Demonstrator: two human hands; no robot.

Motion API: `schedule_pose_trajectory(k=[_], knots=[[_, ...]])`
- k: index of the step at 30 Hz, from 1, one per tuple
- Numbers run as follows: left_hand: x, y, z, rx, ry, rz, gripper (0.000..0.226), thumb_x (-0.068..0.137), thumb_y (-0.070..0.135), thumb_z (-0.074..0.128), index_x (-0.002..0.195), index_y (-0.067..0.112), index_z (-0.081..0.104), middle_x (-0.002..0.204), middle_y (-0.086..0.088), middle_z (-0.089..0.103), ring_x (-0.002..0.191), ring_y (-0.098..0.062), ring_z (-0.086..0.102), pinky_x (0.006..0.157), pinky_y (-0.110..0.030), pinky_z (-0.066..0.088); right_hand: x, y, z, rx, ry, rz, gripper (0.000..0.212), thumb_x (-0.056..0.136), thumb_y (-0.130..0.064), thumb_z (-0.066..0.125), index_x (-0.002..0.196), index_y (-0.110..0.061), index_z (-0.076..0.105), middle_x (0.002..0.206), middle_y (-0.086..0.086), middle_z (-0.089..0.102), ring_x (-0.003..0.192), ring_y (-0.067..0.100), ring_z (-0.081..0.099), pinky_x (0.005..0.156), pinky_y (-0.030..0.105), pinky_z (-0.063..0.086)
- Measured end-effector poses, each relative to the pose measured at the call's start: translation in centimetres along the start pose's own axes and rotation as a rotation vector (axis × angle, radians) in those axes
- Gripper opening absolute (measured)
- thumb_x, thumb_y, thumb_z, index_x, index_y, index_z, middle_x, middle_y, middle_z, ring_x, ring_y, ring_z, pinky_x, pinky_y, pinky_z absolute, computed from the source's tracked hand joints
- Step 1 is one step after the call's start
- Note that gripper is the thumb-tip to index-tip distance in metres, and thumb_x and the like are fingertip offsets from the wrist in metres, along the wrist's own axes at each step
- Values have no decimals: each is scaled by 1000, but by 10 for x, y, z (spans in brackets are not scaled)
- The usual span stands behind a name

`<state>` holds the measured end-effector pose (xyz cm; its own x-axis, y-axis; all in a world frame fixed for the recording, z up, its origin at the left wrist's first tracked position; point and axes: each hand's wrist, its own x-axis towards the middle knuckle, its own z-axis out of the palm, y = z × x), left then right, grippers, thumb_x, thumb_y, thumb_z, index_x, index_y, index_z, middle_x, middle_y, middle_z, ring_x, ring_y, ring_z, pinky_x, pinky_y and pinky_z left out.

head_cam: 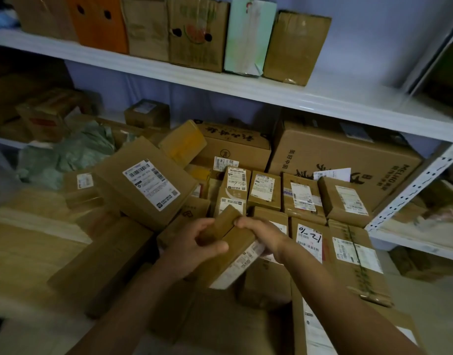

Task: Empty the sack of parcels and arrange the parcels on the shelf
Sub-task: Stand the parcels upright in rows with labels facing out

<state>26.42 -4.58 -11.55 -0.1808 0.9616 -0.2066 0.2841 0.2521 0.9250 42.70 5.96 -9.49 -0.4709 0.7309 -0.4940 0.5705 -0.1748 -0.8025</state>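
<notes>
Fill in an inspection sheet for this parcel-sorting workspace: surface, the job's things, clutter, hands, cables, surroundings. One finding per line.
Surface: lower shelf, white, crowded with cardboard parcels.
Job's things: small brown parcel held in both hands; large tilted parcel with a white label leaning on others; parcel marked 12-10 lying flat; green sack crumpled at left.
Clutter: big printed carton at the back.
Hands: left hand and right hand both grip the small parcel.
Cables: nothing seen.
Surroundings: upper shelf carries upright boxes, one orange box; pale wall behind.
</notes>
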Motion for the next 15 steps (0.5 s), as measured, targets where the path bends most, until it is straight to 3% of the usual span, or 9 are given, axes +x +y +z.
schedule_pose_trajectory(k=[3,5,8,10,12,15], knots=[[-5,-1,5,277,-91,38,100,65,36,82,145,39,23,139,10,22,126,-14,32,102,-41,42,-13,-5,-3,103,-53,116,34,87,-51,52,99,-19,55,86,5,62,79,18,60,75,30,50],[-5,-3,6,367,-86,54,106,62,38,83,145,44,17,143,13,15,131,-16,27,107,-45,38,-15,0,-4,152,-56,172,34,88,-53,49,97,-20,53,88,8,60,84,21,57,87,38,48],[-5,-3,5,363,-20,75,91,63,35,82,136,48,29,135,11,20,129,-17,30,105,-43,40,-21,8,-5,197,-42,161,47,85,-61,48,105,-19,54,95,11,61,93,26,57,97,49,45],[-4,-2,1,304,-10,73,75,62,30,82,120,50,38,127,8,29,124,-19,36,100,-45,44,-25,14,-6,232,-34,90,59,79,-70,48,107,-18,56,100,11,63,97,25,59,91,45,46],[-6,-2,-3,144,-58,45,63,59,26,81,106,48,46,126,7,38,119,-20,45,93,-48,50,-26,25,-9,257,-93,-65,81,67,-77,57,122,-18,53,103,4,67,102,22,61,91,40,45],[-10,-3,-2,-80,-141,17,59,57,23,77,107,42,53,125,4,52,108,-20,59,83,-42,56,-26,44,-8,279,-190,-204,99,56,-52,80,140,-24,36,105,0,71,104,23,65,89,35,51]])
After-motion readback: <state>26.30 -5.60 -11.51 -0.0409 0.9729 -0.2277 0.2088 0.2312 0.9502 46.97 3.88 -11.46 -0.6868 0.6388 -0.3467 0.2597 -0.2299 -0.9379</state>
